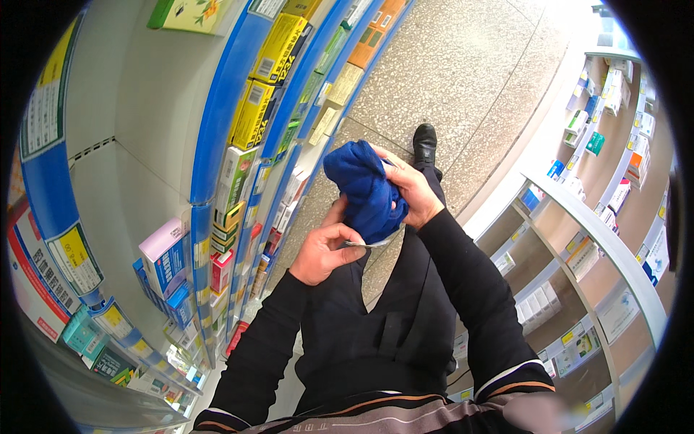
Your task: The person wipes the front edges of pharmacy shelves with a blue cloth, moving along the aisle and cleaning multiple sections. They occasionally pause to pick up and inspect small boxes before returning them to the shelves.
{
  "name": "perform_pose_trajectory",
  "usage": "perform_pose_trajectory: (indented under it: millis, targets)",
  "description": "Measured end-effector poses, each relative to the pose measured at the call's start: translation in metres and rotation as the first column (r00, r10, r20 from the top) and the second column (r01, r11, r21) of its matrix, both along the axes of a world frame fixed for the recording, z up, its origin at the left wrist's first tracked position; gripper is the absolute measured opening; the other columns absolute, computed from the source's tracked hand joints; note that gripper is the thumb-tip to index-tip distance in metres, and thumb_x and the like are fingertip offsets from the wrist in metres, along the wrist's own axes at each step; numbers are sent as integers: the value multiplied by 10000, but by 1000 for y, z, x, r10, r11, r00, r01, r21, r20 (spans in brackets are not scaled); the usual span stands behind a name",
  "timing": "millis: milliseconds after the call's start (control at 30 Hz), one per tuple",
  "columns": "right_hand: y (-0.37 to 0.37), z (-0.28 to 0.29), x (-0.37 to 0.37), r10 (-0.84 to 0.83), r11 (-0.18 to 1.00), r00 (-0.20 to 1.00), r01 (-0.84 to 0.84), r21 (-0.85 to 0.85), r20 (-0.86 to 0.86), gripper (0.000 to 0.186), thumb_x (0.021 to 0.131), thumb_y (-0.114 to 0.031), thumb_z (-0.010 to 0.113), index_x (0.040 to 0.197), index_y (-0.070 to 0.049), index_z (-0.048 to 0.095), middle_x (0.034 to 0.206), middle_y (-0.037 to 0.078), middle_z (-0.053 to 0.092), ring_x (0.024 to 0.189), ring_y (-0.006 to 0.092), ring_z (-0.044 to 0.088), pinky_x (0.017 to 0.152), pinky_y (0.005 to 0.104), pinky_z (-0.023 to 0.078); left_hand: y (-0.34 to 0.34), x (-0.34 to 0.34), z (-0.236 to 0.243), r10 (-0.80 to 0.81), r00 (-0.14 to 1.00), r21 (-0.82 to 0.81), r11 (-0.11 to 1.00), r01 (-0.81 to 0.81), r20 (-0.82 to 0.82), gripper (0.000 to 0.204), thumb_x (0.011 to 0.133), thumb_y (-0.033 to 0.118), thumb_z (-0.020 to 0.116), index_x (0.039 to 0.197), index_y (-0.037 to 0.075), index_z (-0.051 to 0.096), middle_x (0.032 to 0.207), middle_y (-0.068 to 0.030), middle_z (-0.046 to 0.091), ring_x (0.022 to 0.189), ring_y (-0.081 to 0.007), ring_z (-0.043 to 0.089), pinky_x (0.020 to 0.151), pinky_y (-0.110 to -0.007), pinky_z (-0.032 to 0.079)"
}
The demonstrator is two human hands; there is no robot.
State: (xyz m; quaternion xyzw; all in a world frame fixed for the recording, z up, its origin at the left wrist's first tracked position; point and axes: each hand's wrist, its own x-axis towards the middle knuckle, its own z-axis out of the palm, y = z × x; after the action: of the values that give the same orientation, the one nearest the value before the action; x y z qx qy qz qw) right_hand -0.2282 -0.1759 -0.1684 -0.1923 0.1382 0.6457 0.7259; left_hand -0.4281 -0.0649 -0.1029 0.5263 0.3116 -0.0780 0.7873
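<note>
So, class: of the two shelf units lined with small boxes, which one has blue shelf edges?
The shelving on the person's left; the right-hand unit has pale grey-white edges.

— How many hands (pixel 327 249) on it?
— Two, and one blue cloth (pixel 367 189) between them.
— Shelving?
— Two runs: one left shelf unit (pixel 217 123), one right shelf unit (pixel 607 239). One black shoe (pixel 424 143) showing.

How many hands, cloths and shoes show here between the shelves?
Hands: 2, the left hand and the right hand, both gripping the cloth
Blue cloth: 1, bunched up
Black shoe: 1, on the speckled floor
Total: 4
</note>
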Motion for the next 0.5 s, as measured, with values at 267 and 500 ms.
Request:
perform_pose_trajectory:
  millis: [267,500]
  targets:
    - [-56,-10,29,217,694,783,296,-656,583,576,972,-122,705,1489,-18,474,1169,104,678,853,131,689,614,233,524,3,49,15,303,950,-249,917,-311,-73,203,891,-31,724,1093,-25,705,1197,-94,672,1138,-185,645,1036,-328,470]
    - [-63,-2,28,195,976,525,-23,-215,829,582,999,-404,661,1432,-24,576,1608,183,394,1522,292,317,1184,427,327,32,77,29,-333,928,-124,927,355,168,124,849,54,812,931,43,720,1020,-59,568,1026,-176,587,974,-318,436]
